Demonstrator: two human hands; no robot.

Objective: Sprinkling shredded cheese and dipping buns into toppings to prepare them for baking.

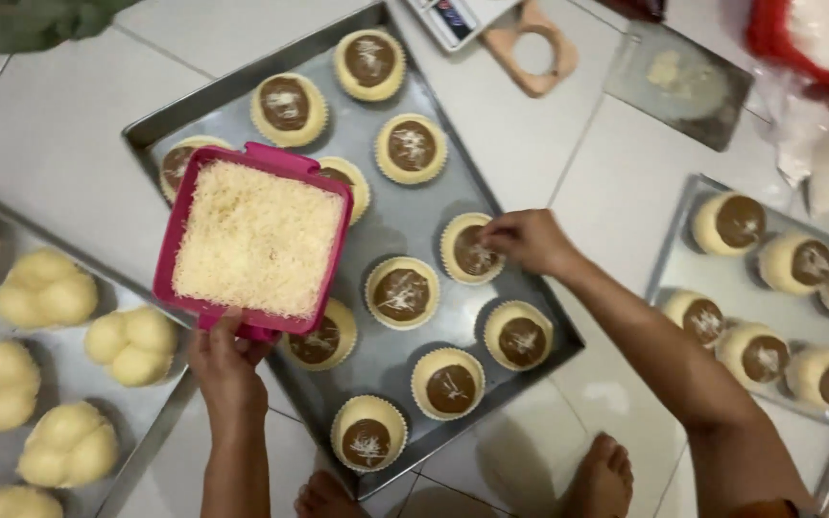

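Head view: left hand point(227, 369) grip clamped on pink cheese tub point(256, 240); right hand point(527, 240) fingertips pinched together, apparently over a bun point(472, 251) on the tray point(405, 216).

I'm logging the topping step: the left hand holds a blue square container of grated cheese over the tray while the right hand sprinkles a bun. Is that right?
Not quite: the container is pink, not blue, as the head view shows. The rest holds: the left hand holds it over the tray while the right hand sprinkles a bun.
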